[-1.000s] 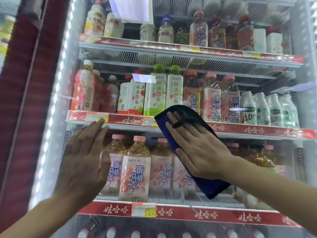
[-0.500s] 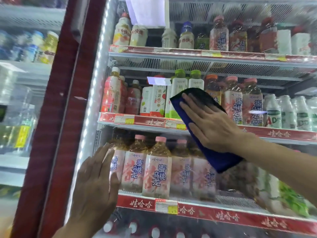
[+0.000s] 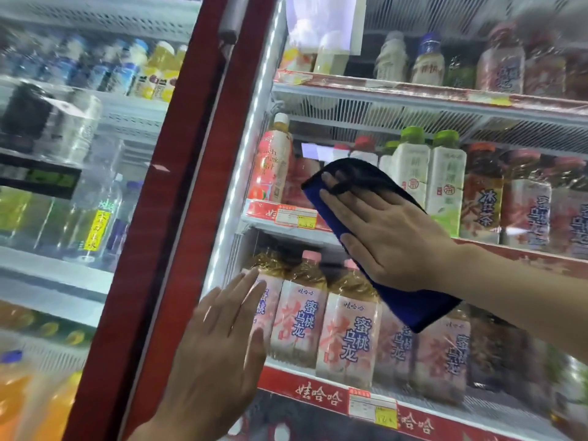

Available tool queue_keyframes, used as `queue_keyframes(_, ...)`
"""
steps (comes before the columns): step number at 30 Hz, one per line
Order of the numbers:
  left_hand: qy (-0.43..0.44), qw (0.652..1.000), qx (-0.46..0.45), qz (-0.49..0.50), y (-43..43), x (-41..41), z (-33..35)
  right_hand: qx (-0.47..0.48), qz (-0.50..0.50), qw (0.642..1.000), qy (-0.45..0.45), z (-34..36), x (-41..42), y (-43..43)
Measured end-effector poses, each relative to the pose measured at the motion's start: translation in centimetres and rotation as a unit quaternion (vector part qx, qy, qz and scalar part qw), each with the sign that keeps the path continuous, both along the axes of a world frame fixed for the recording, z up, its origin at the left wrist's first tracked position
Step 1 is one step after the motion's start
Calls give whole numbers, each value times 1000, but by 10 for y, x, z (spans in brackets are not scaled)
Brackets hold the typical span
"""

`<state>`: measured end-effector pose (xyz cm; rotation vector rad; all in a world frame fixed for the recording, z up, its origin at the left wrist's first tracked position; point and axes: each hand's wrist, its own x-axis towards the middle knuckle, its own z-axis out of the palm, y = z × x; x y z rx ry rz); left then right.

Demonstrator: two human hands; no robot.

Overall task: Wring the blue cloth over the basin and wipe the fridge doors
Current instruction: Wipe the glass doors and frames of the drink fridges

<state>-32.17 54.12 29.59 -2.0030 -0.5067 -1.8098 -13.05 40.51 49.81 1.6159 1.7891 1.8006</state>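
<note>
The blue cloth (image 3: 410, 308) lies flat against the glass fridge door (image 3: 509, 128), folded, its dark top edge up near the middle shelf. My right hand (image 3: 385, 230) presses on it with fingers spread, palm flat, coming in from the right. Lower down, my left hand (image 3: 219, 342) rests flat on the same glass close to the door's left edge, fingers together and pointing up, holding nothing. No basin is in view.
A red door frame (image 3: 178, 198) with a grey handle (image 3: 232, 17) runs up left of my hands. Beyond it is a second glass fridge door (image 3: 63, 186) with drinks. Shelves of bottles (image 3: 350, 332) and red price strips (image 3: 318, 397) sit behind the glass.
My right hand has slid the cloth leftward across the glass toward the red frame. The view has turned left, showing more of the neighbouring fridge. My left hand stays flat on the glass.
</note>
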Motion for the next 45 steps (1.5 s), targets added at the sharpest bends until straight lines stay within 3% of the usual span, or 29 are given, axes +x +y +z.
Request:
queue_keyframes(8,3,999,-16,52,19,-47,-33,-155,47,986,-52,-69,-37,17)
queue_keyframes(14,13,998,11,68,34,-59,-52,5,27,1000,5,30,-34,15)
queue_keyframes(19,-11,999,19,47,42,-57,-54,7,17,999,-34,69,-60,46)
queue_keyframes(23,-31,998,39,31,51,-57,-55,-22,39,995,-85,40,-75,65)
queue_keyframes(30,-17,999,12,44,57,-68,-73,-174,80,975,-112,-76,-87,82)
queue_keyframes(34,13,998,-10,61,53,-79,-79,-203,84,969,-115,-69,-88,77)
queue_keyframes(36,18,997,-10,68,53,-78,-77,-161,90,978,-95,-34,-87,76)
queue_keyframes(41,-19,997,19,72,55,-71,-58,51,82,995,13,83,-81,69)
queue_keyframes(45,-29,998,18,54,60,-71,-57,97,45,994,32,110,-87,81)
